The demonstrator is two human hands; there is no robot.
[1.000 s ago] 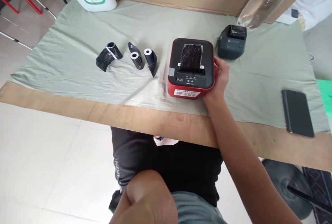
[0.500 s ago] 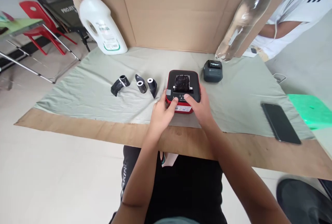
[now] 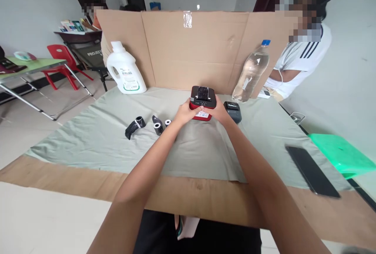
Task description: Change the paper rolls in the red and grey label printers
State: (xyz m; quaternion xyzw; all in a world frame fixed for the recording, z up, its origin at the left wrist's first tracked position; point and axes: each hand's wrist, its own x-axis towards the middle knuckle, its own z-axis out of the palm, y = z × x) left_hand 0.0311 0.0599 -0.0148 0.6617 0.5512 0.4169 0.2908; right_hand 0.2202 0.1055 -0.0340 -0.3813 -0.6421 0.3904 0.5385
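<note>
Both of my hands grip a red and black label printer [image 3: 203, 102] from its two sides, toward the back of the cloth. My left hand [image 3: 185, 113] wraps its left side, while my right hand [image 3: 219, 111] holds the right; the thumbs come together at the front. A black label strip [image 3: 202, 93] sticks out of the slot on top. Whether the printer rests on the cloth or is slightly raised, I cannot tell. Just right of it sits a smaller dark grey printer [image 3: 233, 112]. To the left lie black label rolls [image 3: 140, 121], one partly hidden by my left arm.
Behind stands a cardboard screen [image 3: 190, 50], with a white jug [image 3: 127, 71] at left and a clear bottle [image 3: 252, 73] at right. A phone [image 3: 311, 171] lies on the right. Beyond the screen are two people, and a green stool [image 3: 342, 154] stands beside the table.
My hands have moved the red and black printer away from me, toward the cardboard screen, beside the smaller printer. My view has tilted up, showing more of the room.
</note>
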